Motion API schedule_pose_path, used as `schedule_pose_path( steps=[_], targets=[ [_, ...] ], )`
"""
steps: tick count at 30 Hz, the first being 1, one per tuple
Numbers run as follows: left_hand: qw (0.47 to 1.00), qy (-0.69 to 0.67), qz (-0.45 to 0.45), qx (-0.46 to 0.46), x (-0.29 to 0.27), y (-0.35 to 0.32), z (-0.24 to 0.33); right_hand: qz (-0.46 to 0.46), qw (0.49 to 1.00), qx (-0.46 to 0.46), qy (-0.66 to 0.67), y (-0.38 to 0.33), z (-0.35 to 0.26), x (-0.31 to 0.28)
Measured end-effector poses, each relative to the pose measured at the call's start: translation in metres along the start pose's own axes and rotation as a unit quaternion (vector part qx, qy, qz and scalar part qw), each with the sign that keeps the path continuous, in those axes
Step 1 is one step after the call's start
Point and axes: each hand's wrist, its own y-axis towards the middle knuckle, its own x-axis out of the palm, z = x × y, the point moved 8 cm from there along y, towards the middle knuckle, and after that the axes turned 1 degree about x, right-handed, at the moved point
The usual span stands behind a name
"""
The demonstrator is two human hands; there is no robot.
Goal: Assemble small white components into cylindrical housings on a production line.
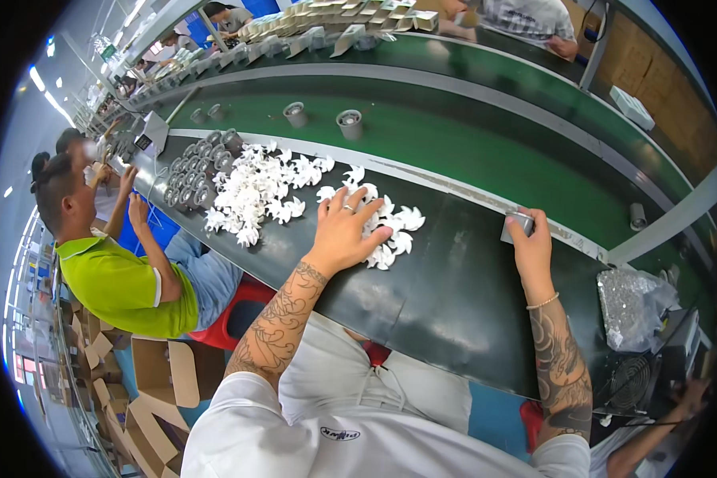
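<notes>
My left hand (344, 231) lies over a small pile of white bladed fan wheels (402, 227), fingers spread and touching some of them. What sits under the palm is hidden. My right hand (534, 251) grips a grey cup-shaped housing (518, 226) between thumb and fingers, close to the bench's far edge. To the left of my left hand spreads a larger heap of white fan wheels (251, 191). Beside that heap, several grey round housings (190, 182) stand packed together.
Beyond the dark bench (454, 319) runs a green conveyor belt (454, 139) carrying grey housings (349, 123). At right lie a clear plastic bag (637, 307) and a black fan (631, 382). A person in a lime shirt (127, 287) sits at left, near open cardboard boxes (155, 370).
</notes>
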Motion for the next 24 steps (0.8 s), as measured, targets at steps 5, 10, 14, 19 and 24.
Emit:
schedule_pose_path(
  steps=[5, 10, 14, 19, 24],
  targets=[
    [0.992, -0.032, 0.099, 0.076, -0.027, -0.012, 0.062, 0.069, 0.993, -0.094, -0.012, -0.015, 0.003, -0.015],
    [0.986, -0.059, 0.112, 0.106, -0.011, 0.003, 0.110, 0.061, 0.991, -0.108, -0.049, -0.010, -0.009, -0.012],
    [0.994, -0.012, 0.049, 0.097, 0.013, 0.032, 0.099, 0.056, 0.995, -0.078, -0.011, -0.010, -0.010, -0.017],
    [0.992, -0.072, 0.027, 0.095, -0.003, 0.054, 0.103, 0.124, 0.973, -0.141, -0.136, -0.017, -0.013, -0.028],
    [0.947, -0.316, -0.040, 0.037, -0.012, 0.076, 0.099, 0.080, 0.992, -0.048, -0.088, -0.015, -0.008, -0.028]
  ],
)
